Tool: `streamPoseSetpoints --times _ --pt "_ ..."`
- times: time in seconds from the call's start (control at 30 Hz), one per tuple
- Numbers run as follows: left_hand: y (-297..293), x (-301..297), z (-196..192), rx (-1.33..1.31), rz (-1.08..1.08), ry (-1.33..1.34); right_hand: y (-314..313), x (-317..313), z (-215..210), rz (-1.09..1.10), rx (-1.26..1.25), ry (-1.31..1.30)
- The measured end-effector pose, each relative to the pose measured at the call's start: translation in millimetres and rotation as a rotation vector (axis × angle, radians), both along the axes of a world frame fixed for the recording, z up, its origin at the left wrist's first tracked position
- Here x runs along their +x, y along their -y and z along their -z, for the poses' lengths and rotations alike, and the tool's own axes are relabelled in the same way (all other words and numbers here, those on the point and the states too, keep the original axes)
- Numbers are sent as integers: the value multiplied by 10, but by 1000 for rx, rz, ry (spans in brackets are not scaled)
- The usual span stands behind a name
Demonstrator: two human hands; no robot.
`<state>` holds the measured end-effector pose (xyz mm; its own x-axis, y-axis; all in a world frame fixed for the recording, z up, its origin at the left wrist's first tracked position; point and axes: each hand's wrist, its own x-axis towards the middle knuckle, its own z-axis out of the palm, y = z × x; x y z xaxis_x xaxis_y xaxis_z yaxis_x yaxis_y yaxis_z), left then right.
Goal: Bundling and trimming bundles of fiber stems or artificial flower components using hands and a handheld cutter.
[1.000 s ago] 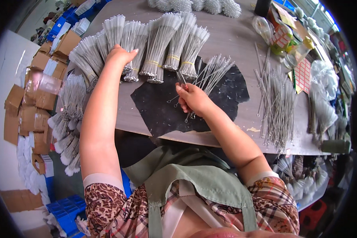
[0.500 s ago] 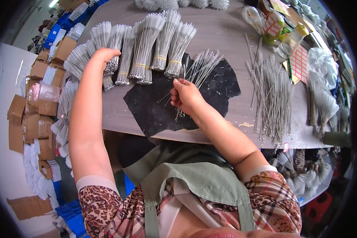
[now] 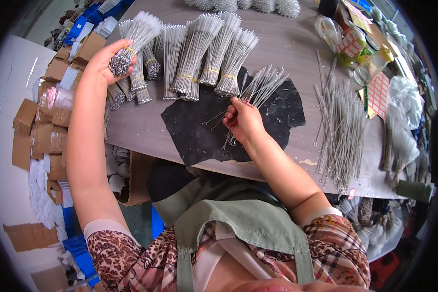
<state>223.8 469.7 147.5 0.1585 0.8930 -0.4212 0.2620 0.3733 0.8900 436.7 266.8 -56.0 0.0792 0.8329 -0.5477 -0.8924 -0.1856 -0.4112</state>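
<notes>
While brown cardboard boxes (image 3: 51, 141) stand stacked at the far left, the left hand (image 3: 103, 63) is closed around a bundle of thin silvery wire brushes with whitish bristles (image 3: 138, 38), tied with a yellow band. It is held tilted above the left part of the grey-brown desk (image 3: 287, 44), bristles pointing away from the person. Just beside it, more yellow-banded silvery wire bundles (image 3: 197, 53) lie in a row. Further right, the right hand (image 3: 244, 119) is over an irregular black sheet (image 3: 185, 126), its fingers curled in around a small reddish object (image 3: 244, 101) mostly hidden by them. Loose silvery wires with looped ends (image 3: 265, 87) lie on the sheet near that hand. Next comes a heap of straight silvery wires (image 3: 343, 131), with a small whitish tag (image 3: 352, 193) at the front edge below it. Beyond, a red, white and green package (image 3: 351, 45) and a paper printed with a red-and-white grid (image 3: 377, 92) bear markings too small to read. A crumpled transparent plastic bag (image 3: 405, 100) and a dark green cylinder (image 3: 415, 191) end the right side.
</notes>
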Motion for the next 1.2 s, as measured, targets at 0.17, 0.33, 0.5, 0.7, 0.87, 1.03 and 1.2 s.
streamPoseSetpoints --times 0.17,0.33,0.5,0.7,0.87,1.03,1.2 --pt "269 -137 179 283 8 240 6 -33 16 31 38 25" --pt "877 12 405 403 57 669 20 -42 18 59 -15 48" --pt "1197 -2 877 392 -81 784 47 -83 33 47 20 56" --pt "1474 -81 1262 560 85 671 98 -172 -9 -103 126 179" --pt "1635 -52 1488 778 148 381 153 -256 -110 -230 297 485" --pt "1657 -28 1595 749 205 229 288 -306 -430 -289 581 764" --pt "1740 74 1459 780 203 286 351 -459 -760 -233 824 1037"
